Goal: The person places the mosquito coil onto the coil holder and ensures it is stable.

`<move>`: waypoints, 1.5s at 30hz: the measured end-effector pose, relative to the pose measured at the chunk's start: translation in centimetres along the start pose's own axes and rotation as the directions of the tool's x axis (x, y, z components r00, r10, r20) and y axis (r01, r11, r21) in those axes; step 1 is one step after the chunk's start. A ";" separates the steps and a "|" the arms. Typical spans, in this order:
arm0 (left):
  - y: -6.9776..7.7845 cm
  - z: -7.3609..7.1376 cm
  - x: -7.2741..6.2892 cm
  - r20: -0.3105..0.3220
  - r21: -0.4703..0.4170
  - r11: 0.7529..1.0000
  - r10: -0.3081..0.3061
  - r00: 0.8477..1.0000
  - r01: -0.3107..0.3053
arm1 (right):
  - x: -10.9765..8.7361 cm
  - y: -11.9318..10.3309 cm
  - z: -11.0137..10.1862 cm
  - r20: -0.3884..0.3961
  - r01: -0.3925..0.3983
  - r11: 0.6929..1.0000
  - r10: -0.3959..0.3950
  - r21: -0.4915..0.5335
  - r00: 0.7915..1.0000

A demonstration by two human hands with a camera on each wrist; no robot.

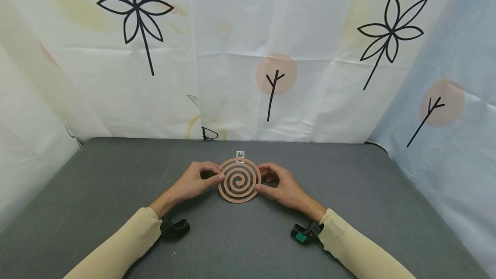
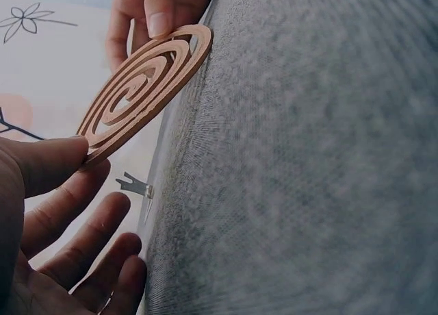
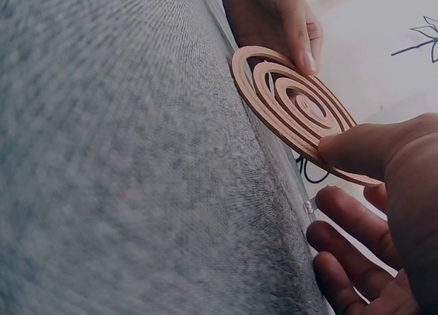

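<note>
A flat, brownish-pink mosquito coil (image 1: 239,183) is held up between both hands, its spiral facing the head camera. My left hand (image 1: 195,181) pinches its left edge, thumb on the near face. At the opposite edge, my right hand (image 1: 286,187) pinches it the same way. In the left wrist view the coil (image 2: 148,115) is tilted above the cloth, and the left hand's other fingers (image 2: 89,240) spread below it. The right wrist view shows the right thumb (image 3: 356,150) lying on the coil's face (image 3: 270,127). Behind the coil's top edge is a small silvery, fork-shaped piece (image 1: 240,155).
Grey cloth covers the table (image 1: 240,244). A white curtain (image 1: 232,20) printed with leaves and trees hangs behind its far edge, with more curtain at both sides. Each wrist wears a black band (image 1: 175,228), close to the light yellow sleeves (image 1: 120,244).
</note>
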State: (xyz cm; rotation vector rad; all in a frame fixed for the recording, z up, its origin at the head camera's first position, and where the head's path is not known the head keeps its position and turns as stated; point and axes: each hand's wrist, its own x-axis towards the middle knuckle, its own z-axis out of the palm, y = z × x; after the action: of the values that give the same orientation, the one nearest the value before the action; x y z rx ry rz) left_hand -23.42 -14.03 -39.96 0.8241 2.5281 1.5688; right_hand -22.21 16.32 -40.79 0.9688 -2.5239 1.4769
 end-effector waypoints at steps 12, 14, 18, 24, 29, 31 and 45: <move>0.1 0.1 0.0 0.049 -0.057 0.998 -0.021 0.999 0.024 | 0.1 0.1 -0.1 -0.001 -0.042 0.981 0.043 0.187 0.999; 0.2 0.1 0.0 0.063 -0.083 0.996 -0.034 0.997 0.039 | 0.1 0.2 -0.1 -0.005 -0.046 0.977 0.048 0.208 0.999; 0.1 0.2 0.0 0.095 -0.137 0.987 -0.073 0.993 0.086 | 0.1 0.2 0.0 -0.012 -0.066 0.968 0.071 0.241 0.997; 0.1 0.1 -0.1 0.141 -0.201 0.972 -0.097 0.985 0.125 | 0.1 0.2 0.0 -0.010 -0.097 0.960 0.103 0.261 0.995; 0.0 0.1 -0.2 0.146 -0.221 0.968 -0.088 0.985 0.119 | 0.0 0.3 -0.1 -0.010 -0.101 0.960 0.108 0.260 0.994; -0.1 0.1 -0.2 0.144 -0.225 0.967 -0.087 0.986 0.118 | 0.0 0.3 -0.1 -0.011 -0.102 0.961 0.109 0.259 0.994; -0.2 0.3 -0.2 0.132 -0.245 0.960 -0.103 0.986 0.133 | 0.0 0.4 -0.1 -0.015 -0.127 0.958 0.135 0.255 0.991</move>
State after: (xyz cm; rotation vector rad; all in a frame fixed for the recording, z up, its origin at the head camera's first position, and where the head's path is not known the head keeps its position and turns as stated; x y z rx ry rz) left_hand -23.22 -13.97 -40.27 0.6977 2.1922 1.7027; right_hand -22.46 16.56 -41.04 0.8097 -2.4615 1.8752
